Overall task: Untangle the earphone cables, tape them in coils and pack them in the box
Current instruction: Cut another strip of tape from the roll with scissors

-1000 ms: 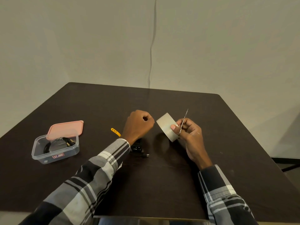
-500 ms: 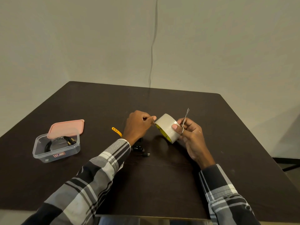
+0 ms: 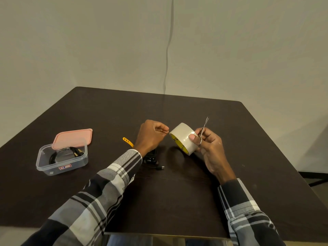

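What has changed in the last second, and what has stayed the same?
The right hand turned the tape roll so its yellow core faces the camera. The left hand reached over to the roll's edge and now pinches there. Unchanged: scissors in the right hand, the box, its pink lid, the earphones on the table.

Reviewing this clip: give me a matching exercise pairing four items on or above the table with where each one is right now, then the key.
Things:
1. tape roll
2. scissors
3. pink lid
4. coiled black cable

Places:
A. inside the clear box
B. leaning on the box's far rim
C. upright in the right hand, behind the roll
D. held off the table, with the left hand pinching at its edge

Pairs: 1-D, 2-C, 3-B, 4-A
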